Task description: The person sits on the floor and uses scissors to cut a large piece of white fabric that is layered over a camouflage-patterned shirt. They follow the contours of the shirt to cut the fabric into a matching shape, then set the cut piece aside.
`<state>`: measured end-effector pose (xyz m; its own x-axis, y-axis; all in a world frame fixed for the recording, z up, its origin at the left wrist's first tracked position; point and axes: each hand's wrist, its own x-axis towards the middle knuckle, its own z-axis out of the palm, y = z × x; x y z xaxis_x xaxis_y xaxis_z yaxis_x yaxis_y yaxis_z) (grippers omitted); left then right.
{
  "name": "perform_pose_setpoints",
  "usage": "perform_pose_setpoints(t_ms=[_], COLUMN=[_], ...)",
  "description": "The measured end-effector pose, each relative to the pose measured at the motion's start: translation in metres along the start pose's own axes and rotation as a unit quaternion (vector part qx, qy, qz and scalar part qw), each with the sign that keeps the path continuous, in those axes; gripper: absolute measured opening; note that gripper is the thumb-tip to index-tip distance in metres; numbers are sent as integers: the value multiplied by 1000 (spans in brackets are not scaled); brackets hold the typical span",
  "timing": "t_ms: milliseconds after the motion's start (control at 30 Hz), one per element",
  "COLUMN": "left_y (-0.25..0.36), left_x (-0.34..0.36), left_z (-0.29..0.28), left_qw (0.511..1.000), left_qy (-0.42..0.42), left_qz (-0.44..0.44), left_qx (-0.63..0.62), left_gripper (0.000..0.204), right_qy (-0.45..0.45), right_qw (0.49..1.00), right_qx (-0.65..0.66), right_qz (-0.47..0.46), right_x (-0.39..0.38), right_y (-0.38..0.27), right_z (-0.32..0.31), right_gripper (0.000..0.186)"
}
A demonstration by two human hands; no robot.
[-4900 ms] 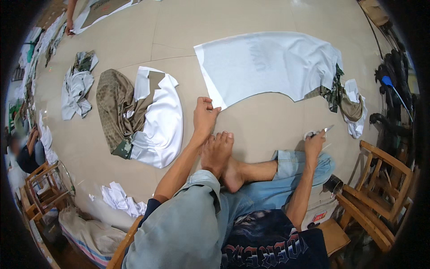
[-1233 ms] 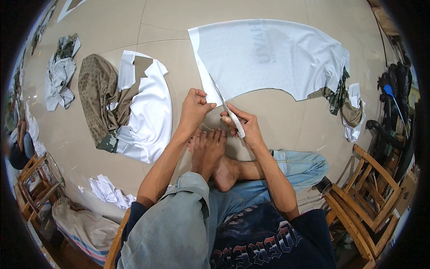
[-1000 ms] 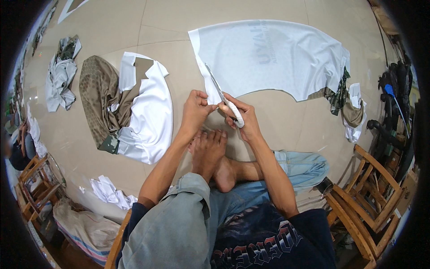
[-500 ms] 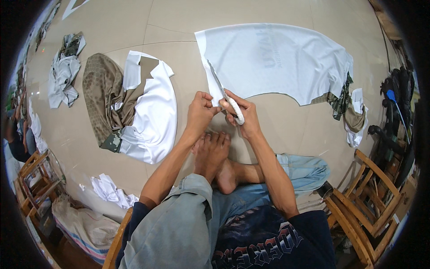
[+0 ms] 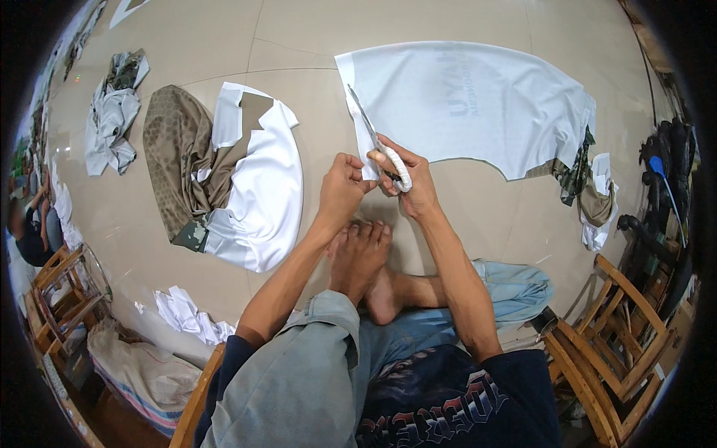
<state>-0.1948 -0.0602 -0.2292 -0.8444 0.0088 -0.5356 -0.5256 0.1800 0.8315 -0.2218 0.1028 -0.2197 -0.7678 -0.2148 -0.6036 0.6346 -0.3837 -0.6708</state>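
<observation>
In my right hand (image 5: 411, 179) is a pair of scissors (image 5: 403, 170) with white-wrapped handles, my fingers through the loops. The blades point away from me, along the left edge of a large white cloth panel (image 5: 478, 97) lying on the floor. A narrow white strip (image 5: 361, 142) runs left of the blades. Its near end meets the fingertips of my left hand (image 5: 345, 183), which are pinched together on it. Faint lettering shows through the panel. My bare feet (image 5: 360, 254) are just below my hands.
Left on the tiled floor (image 5: 314, 112) lies a brown patterned and white garment (image 5: 258, 201), with a grey-white cloth bundle (image 5: 112, 127) beyond it. Camouflage and white scraps (image 5: 597, 194) lie right. Wooden chairs (image 5: 612, 336), a woven sack (image 5: 142, 366) and another person (image 5: 33, 224) are at the sides.
The scissors have moved farther forward along the panel's left edge, my right hand with them. My left hand keeps its pinch near the strip's end. The whole view has shifted slightly.
</observation>
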Motion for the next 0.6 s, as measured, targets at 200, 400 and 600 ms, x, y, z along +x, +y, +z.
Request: perform_pose_setpoints(t_ms=[200, 400, 600], left_y=[2, 1, -1], left_x=[-1, -2, 0], left_z=[-1, -1, 0], left_qw=[1000, 1000, 999], left_qy=[9, 7, 8], left_qz=[1, 11, 15], left_qx=[12, 22, 43], left_gripper=[37, 37, 36], right_qy=[6, 4, 7], right_qw=[1000, 1000, 999], right_qx=[-14, -3, -33], right_qz=[5, 5, 11], right_x=[0, 0, -1], right_y=[0, 2, -3], right_z=[2, 2, 3], right_gripper=[58, 65, 61])
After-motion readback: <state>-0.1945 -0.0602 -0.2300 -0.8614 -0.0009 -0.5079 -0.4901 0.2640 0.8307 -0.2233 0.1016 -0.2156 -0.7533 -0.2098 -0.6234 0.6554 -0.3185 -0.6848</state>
